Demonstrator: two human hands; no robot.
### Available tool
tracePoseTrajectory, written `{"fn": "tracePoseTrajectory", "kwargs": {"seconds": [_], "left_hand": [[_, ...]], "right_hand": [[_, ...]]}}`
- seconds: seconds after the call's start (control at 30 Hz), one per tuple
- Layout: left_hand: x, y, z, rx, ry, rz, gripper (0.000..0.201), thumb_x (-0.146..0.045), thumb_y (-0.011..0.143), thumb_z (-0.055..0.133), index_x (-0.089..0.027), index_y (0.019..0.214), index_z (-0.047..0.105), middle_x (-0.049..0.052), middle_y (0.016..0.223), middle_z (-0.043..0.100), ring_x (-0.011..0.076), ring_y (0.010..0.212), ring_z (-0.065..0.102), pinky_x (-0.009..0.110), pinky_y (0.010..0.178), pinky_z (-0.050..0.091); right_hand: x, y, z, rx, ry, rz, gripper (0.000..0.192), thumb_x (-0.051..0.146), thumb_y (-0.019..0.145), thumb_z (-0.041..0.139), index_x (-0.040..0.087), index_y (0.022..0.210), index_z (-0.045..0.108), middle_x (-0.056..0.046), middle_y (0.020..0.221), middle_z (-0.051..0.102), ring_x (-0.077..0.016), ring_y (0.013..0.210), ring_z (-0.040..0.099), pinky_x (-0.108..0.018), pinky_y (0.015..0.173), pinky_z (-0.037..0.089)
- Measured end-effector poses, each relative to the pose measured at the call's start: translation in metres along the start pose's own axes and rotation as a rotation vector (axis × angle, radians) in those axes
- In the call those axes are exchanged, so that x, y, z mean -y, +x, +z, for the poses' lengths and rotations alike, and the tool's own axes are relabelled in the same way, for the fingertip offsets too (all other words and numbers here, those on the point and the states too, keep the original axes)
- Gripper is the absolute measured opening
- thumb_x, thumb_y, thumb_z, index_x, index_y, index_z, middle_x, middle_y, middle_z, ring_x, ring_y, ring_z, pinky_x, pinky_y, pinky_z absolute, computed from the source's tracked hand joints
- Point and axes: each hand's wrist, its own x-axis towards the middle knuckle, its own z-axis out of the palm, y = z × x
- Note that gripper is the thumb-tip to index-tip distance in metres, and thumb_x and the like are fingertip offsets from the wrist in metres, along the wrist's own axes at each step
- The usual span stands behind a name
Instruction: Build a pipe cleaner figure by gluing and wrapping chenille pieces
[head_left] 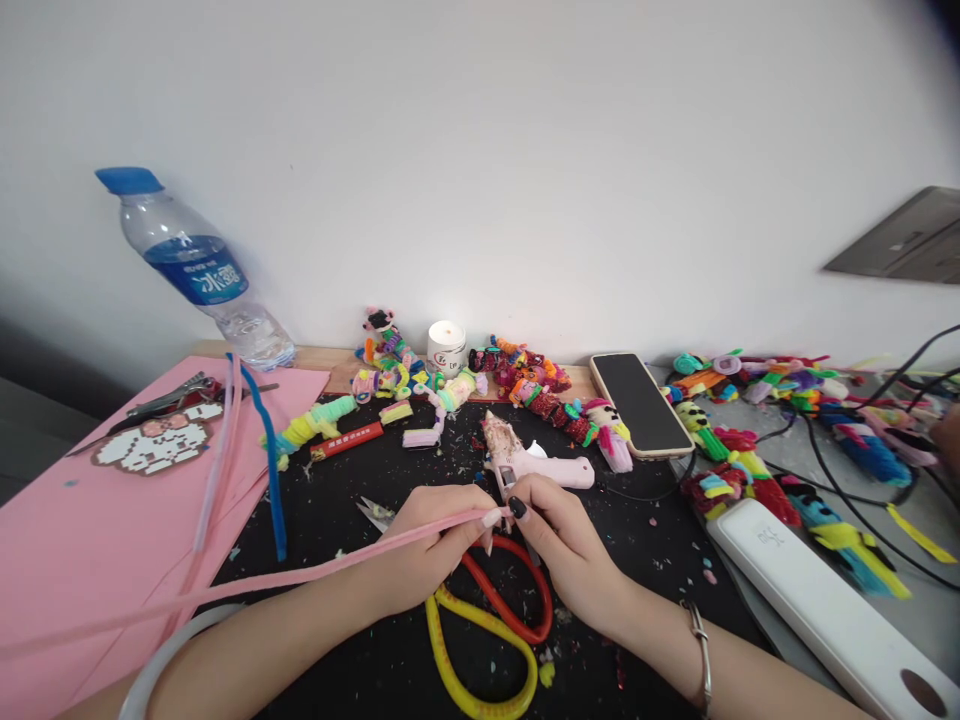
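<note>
A long pink pipe cleaner runs from the lower left to the fingertips of both hands. My left hand is closed, pinching it close to its end between thumb and fingers. My right hand, closed as well, grips the tip with thumb and forefinger, so the hands nearly meet. Under them lies a pair of scissors with one yellow and one red handle loop; the blade tips show left of my left hand. Just behind my hands a pale pink glue gun rests on the black mat.
Small pipe-cleaner figures line the back, with more at right. A phone, a white elongated device and black cables surround the right side. At left are pink sheets, blue pipe cleaner and a bottle.
</note>
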Motion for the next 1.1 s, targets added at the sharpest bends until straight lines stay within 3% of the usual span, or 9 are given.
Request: {"fn": "tracePoseTrajectory", "kwargs": {"seconds": [1.1], "left_hand": [[-0.0001,0.0007,-0.0025,0.009,0.002,0.036,0.032,-0.019,0.091,0.035,-0.016,0.072,0.061,0.000,0.068,0.061,0.0099,0.058,0.052,0.020,0.065,0.042]], "right_hand": [[0.0028,-0.0013,-0.0034,0.030,0.000,-0.018,0.025,0.029,0.095,0.033,0.020,0.079,0.050,0.001,0.076,0.050,-0.0148,0.074,0.046,-0.027,0.068,0.037]]}}
